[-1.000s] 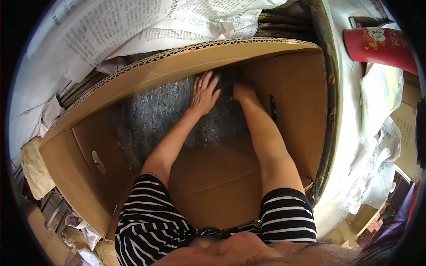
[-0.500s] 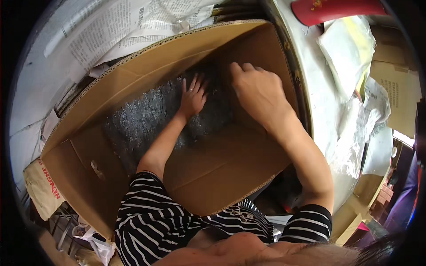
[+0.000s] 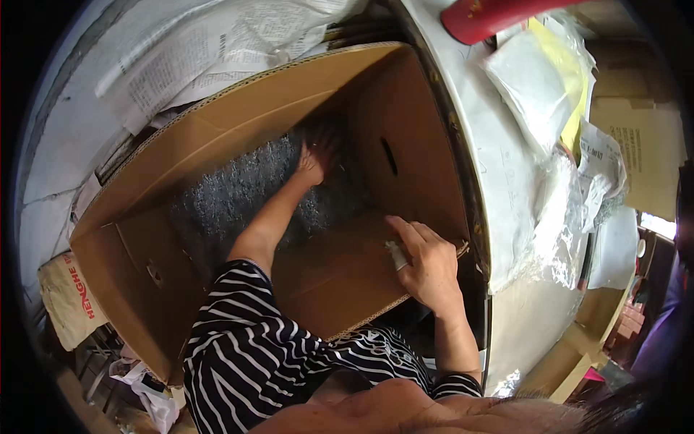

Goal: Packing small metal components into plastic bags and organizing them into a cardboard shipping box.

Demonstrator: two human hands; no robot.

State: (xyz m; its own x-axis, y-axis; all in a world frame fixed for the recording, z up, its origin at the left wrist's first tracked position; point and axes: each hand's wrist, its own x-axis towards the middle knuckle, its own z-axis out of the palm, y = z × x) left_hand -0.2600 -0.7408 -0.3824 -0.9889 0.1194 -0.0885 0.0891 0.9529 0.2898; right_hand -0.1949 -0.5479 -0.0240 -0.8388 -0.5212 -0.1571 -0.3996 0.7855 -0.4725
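Deep inside a large open cardboard box (image 3: pixel 217 105), my left hand (image 3: pixel 318 155) lies against a dark, shiny, plastic-like layer (image 3: pixel 231 188) at the bottom. Its fingers are spread toward the far right corner and partly lost in shadow. My right hand (image 3: pixel 430 264) is over the box's near right edge, its thumb and fingers apart and nothing gripped in them. A white wrapping (image 3: pixel 396 254) shows on one of its digits. Whether this hand touches the cardboard, I cannot tell.
Printed paper sheets (image 3: pixel 210 65) lie beyond the box. To the right, a pale surface (image 3: pixel 463 94) carries clear plastic bags (image 3: pixel 538 87) and a red object (image 3: pixel 499 14). A brown paper sack (image 3: pixel 69 300) stands at the left, cardboard (image 3: pixel 643 155) at the far right.
My right hand has moved from above the box's right wall down to its near right edge, uncovering a slot in that wall. My left hand remains on the dark layer, now more shaded.
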